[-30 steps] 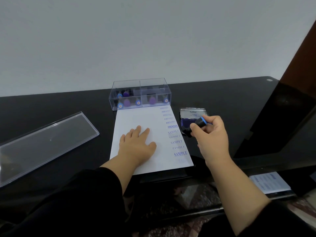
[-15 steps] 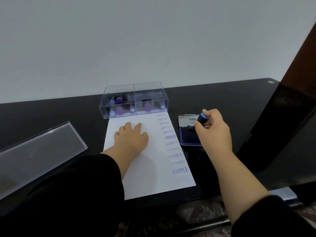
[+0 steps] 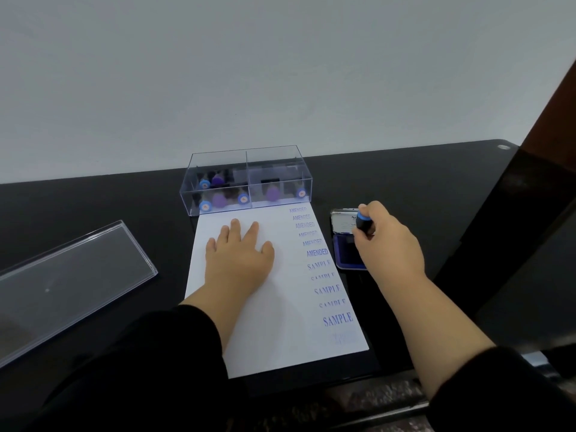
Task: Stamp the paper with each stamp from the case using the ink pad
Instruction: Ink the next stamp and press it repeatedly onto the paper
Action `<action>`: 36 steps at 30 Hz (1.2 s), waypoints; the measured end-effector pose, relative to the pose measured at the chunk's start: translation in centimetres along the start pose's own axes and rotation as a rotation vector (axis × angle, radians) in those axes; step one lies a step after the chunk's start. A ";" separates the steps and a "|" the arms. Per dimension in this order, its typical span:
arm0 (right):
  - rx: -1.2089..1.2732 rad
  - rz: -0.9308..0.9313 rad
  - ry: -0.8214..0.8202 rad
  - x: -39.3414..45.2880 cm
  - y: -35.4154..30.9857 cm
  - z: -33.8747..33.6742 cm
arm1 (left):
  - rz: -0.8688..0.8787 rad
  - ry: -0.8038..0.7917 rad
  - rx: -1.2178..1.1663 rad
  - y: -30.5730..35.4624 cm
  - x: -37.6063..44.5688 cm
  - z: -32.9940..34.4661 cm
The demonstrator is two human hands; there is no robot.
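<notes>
Since the earlier frame the right hand (image 3: 388,244) has carried the stamp (image 3: 363,222) from just beside the paper's right edge over onto the ink pad (image 3: 346,254), and the left hand (image 3: 238,255) has stayed flat on the paper (image 3: 280,307). The right grip is closed round the black barrel of the stamp, its blue cap poking out at the top; the stamp stands roughly upright with its lower end down at the blue pad, though the fingers hide whether the face is touching the ink. The left grip is open, fingers straight and pressing the sheet to the desk (image 3: 405,188). The paper lies just left of the ink pad, near but not touching it, its long axis running away from the person toward the clear case (image 3: 246,182), which sits at the sheet's far edge with several stamps inside. A column of prints reading AMENDED and SAMPLE runs down the right margin. The coming move likely turns on this: the sheet lies to the left of the stamp, so the right hand, the nearer one, needs only a short sideways carry. The case's clear lid (image 3: 68,275) lies well apart on the left.
</notes>
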State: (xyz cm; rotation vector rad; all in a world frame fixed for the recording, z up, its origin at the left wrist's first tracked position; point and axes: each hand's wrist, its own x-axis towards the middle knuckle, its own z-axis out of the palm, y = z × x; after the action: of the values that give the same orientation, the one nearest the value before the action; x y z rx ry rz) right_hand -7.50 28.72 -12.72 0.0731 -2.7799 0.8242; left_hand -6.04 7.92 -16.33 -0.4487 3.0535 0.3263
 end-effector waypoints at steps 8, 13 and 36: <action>-0.044 0.018 -0.016 -0.2 -0.3 -0.1 | 0.032 -0.021 0.050 -0.7 0.4 -0.9; -0.099 0.012 -0.033 0.0 -0.4 -0.3 | 0.070 0.019 0.019 -1.6 0.3 -1.1; 0.226 -0.015 0.074 1.3 -1.6 -0.6 | 0.002 -0.031 0.015 -1.6 0.6 -0.9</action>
State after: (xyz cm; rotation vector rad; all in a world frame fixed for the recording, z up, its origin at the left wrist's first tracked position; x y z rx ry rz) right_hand -8.41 27.76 -11.06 0.1005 -2.6039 1.1111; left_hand -6.12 6.03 -15.79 -0.4354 3.0242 0.3073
